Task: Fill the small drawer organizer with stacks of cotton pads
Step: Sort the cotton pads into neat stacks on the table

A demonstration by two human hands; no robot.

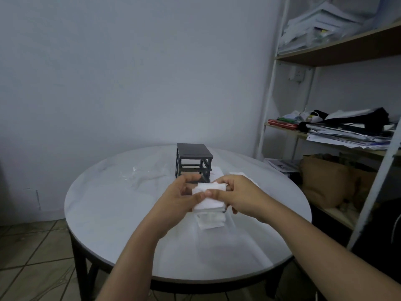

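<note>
A stack of white cotton pads (pixel 209 196) is held between both hands above the round table. My left hand (pixel 178 197) grips its left side with thumb and fingers. My right hand (pixel 236 195) grips its right side; a dark edge, perhaps a drawer, shows under the stack by that hand. More white pads (pixel 211 221) lie on the table just below. The dark grey drawer organizer frame (pixel 193 161) stands upright behind my hands with its slots open and no drawers visible in it. Further pads (pixel 217 170) lie to the right of the frame.
The white round table (pixel 121 213) has a crumpled clear plastic wrapper (pixel 138 172) left of the frame. A shelf unit (pixel 338 131) with papers and a brown bag (pixel 329 181) stands close on the right. Tiled floor shows at lower left.
</note>
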